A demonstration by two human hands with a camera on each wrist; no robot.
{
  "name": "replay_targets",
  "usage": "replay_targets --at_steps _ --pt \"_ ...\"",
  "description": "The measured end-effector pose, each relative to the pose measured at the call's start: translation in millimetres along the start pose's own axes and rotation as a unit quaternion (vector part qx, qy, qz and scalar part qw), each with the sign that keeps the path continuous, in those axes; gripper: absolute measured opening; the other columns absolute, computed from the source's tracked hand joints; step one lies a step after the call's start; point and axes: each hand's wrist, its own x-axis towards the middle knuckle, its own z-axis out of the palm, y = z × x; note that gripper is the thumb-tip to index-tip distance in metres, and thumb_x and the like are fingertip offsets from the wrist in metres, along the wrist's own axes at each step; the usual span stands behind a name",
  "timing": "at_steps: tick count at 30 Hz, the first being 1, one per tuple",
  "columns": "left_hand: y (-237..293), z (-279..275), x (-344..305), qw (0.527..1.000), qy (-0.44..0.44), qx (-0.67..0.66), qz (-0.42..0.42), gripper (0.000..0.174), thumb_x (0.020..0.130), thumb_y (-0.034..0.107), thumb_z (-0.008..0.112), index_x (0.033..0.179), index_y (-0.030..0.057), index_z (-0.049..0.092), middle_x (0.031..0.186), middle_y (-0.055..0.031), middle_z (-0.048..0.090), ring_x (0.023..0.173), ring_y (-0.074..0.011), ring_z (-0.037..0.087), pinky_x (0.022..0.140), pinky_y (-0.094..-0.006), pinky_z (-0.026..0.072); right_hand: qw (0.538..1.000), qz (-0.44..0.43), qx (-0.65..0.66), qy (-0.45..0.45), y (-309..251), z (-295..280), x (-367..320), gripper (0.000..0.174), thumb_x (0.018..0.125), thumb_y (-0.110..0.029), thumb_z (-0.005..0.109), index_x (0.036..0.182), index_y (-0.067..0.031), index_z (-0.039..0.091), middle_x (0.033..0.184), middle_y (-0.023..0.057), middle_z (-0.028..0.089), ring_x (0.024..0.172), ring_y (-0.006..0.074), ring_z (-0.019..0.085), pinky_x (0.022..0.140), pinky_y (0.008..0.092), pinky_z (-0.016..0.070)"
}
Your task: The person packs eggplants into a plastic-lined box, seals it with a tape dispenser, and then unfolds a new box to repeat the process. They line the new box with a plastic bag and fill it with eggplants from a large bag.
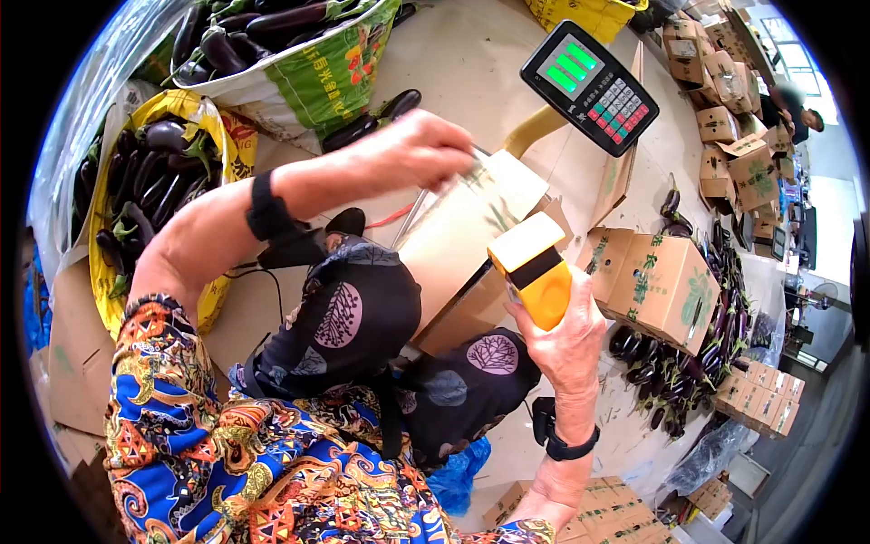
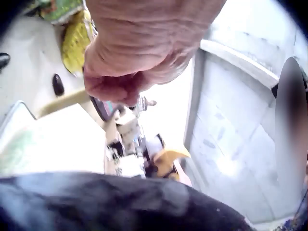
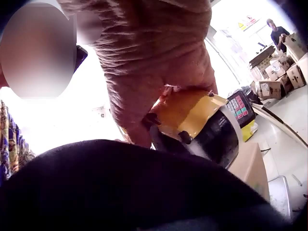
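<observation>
My right hand grips a yellow tape dispenser with a black band, held above the right side of a cardboard box. The right wrist view shows the dispenser below the palm, its dark front pointing toward the box. Stretched across to the box's far end is my left hand, blurred in the head view. Its fingers are curled in the left wrist view, with nothing visible in them. The box stands between my knees, its pale top facing up.
A scale display with lit green digits rises behind the box. Eggplants fill a green-and-white sack and a yellow sack on the left. Another carton and a heap of eggplants lie right. Stacked boxes stand farther back near a person.
</observation>
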Motion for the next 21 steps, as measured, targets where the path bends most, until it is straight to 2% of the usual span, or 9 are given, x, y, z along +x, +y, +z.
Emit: replay_targets --at_steps 2,4,8,13,16,17,18,20,21 --pt "-51.0 -39.6 -5.4 0.996 0.083 -0.024 -0.029 0.018 0.094 0.020 0.062 0.089 0.0031 0.066 0.066 0.0039 0.054 0.059 -0.0056 0.050 0.054 -0.0223 0.0406 0.999 -0.007 -0.037 -0.024 3.3 0.6 -3.3 0.067 0.068 -0.026 0.088 0.119 -0.0033 0.052 0.095 0.0192 0.065 0.083 0.0400 0.067 0.070 0.0449 0.0566" --pt "-90.5 -57.6 -16.2 0.973 0.134 -0.138 -0.128 0.015 0.094 0.021 0.063 0.088 0.0070 0.065 0.065 0.0060 0.053 0.056 -0.0043 0.049 0.053 -0.0209 0.0390 0.995 -0.007 -0.075 -0.060 4.5 4.3 -1.1 0.067 0.067 -0.027 0.089 0.118 -0.0036 0.052 0.094 0.0183 0.064 0.081 0.0391 0.067 0.068 0.0444 0.0564" --pt "-135.0 -37.7 -19.8 0.965 0.146 -0.190 -0.105 0.024 0.097 0.025 0.063 0.081 0.0082 0.061 0.063 0.0079 0.048 0.055 -0.0032 0.045 0.051 -0.0207 0.0359 0.985 0.004 -0.124 -0.117 3.9 10.3 9.2 0.067 0.066 -0.028 0.089 0.117 -0.0044 0.052 0.092 0.0167 0.064 0.079 0.0377 0.067 0.065 0.0446 0.0555" --pt "-147.1 -18.3 -14.3 0.973 0.220 -0.008 -0.071 0.024 0.097 0.021 0.064 0.081 0.0041 0.063 0.064 0.0067 0.048 0.058 -0.0035 0.044 0.053 -0.0217 0.0373 0.983 0.013 -0.122 -0.136 0.4 10.0 12.3 0.066 0.067 -0.029 0.088 0.118 -0.0047 0.053 0.092 0.0170 0.064 0.080 0.0380 0.067 0.066 0.0452 0.0557" --pt "-170.1 -5.9 -8.6 0.959 0.258 0.119 0.017 0.021 0.095 0.018 0.066 0.087 -0.0002 0.064 0.062 -0.0030 0.049 0.060 -0.0075 0.048 0.053 -0.0288 0.0409 0.982 0.016 -0.121 -0.146 0.0 11.7 15.9 0.064 0.068 -0.028 0.087 0.117 -0.0045 0.053 0.092 0.0173 0.064 0.079 0.0387 0.067 0.065 0.0452 0.0557" --pt "-174.4 -0.7 -8.7 0.958 0.247 0.147 0.011 0.020 0.094 0.018 0.065 0.089 -0.0014 0.063 0.064 -0.0104 0.052 0.060 -0.0154 0.055 0.056 -0.0332 0.0443 0.981 0.018 -0.123 -0.151 -0.7 11.4 16.3 0.064 0.068 -0.028 0.087 0.116 -0.0043 0.053 0.092 0.0173 0.064 0.078 0.0388 0.067 0.065 0.0452 0.0557" --pt "-189.9 4.3 -6.3 0.944 0.241 0.216 0.057 0.017 0.090 0.017 0.067 0.088 0.0008 0.064 0.068 -0.0142 0.055 0.061 -0.0271 0.058 0.058 -0.0378 0.0466 0.980 0.022 -0.126 -0.156 -1.3 11.0 16.8 0.063 0.068 -0.028 0.087 0.116 -0.0042 0.053 0.092 0.0173 0.064 0.078 0.0390 0.067 0.065 0.0451 0.0557" --pt "-229.0 23.2 3.3 0.912 0.215 0.325 0.131 0.014 0.085 0.018 0.068 0.088 0.0045 0.063 0.072 -0.0148 0.055 0.067 -0.0369 0.058 0.059 -0.0426 0.0483 0.980 0.023 -0.117 -0.157 -3.3 8.3 17.0 0.061 0.068 -0.026 0.087 0.114 -0.0041 0.052 0.091 0.0183 0.064 0.079 0.0402 0.066 0.065 0.0453 0.0551" --pt "-229.2 32.7 6.0 0.921 0.184 0.334 0.084 0.015 0.083 0.018 0.067 0.085 0.0066 0.058 0.075 -0.0154 0.054 0.069 -0.0370 0.059 0.060 -0.0450 0.0494 0.981 0.026 -0.113 -0.158 -4.2 9.0 17.6 0.061 0.068 -0.024 0.087 0.113 -0.0043 0.052 0.091 0.0191 0.064 0.080 0.0410 0.066 0.066 0.0457 0.0546"
